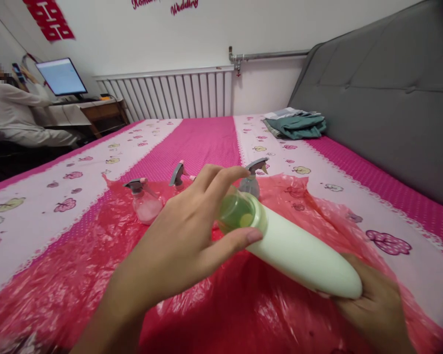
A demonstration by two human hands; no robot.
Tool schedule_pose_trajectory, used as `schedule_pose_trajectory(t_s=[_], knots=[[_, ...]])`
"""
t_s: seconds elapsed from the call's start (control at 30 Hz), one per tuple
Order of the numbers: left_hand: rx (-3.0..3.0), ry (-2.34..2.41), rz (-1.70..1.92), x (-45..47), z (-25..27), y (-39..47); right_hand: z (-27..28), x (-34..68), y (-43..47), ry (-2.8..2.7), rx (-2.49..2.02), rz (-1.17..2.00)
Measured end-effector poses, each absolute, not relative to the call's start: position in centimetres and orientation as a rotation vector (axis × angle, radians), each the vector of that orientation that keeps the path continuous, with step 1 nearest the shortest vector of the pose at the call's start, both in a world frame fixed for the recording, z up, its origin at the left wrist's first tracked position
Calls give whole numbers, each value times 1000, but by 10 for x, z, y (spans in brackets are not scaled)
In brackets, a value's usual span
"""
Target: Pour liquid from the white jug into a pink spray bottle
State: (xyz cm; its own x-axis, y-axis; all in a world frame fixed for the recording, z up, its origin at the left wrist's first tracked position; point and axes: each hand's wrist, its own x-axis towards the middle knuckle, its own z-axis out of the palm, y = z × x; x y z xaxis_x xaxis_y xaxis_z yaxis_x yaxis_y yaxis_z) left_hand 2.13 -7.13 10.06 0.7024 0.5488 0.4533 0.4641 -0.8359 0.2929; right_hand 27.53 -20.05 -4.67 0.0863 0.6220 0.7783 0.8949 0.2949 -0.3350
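Observation:
A pale green bottle (306,250) lies slantwise across my view, held above a red plastic sheet (206,305). Its see-through green cap (236,211) points to the upper left. My left hand (192,221) is wrapped over the cap, with the thumb along the near side. At the rounded lower end, my right hand (372,300) grips the bottle from beneath; most of its fingers are hidden. Beyond my hands stand small clear spray bottles with grey heads: one with pinkish contents (146,207), another spray bottle (177,178) partly covered by my left hand, and a third spray bottle (251,179) behind the cap.
The sheet covers part of a bed with a pink patterned bedspread (206,140). Folded clothes (297,123) lie near the grey headboard (376,93). A radiator (170,96) lines the far wall. At left, a person (15,108) sits by a desk with a monitor (61,77).

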Motion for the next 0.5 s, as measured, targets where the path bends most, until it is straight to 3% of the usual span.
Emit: schedule_pose_trajectory(t_s=[0.17,0.33,0.5], knots=[[2736,756,759,17,106,-72,-44,277,-200,-1630,-1430,-375],[2454,998,1250,29,104,-67,-41,276,-200,-1571,-1451,-384],[2111,951,1359,20,84,-61,-47,282,-201,-1558,-1454,-348]])
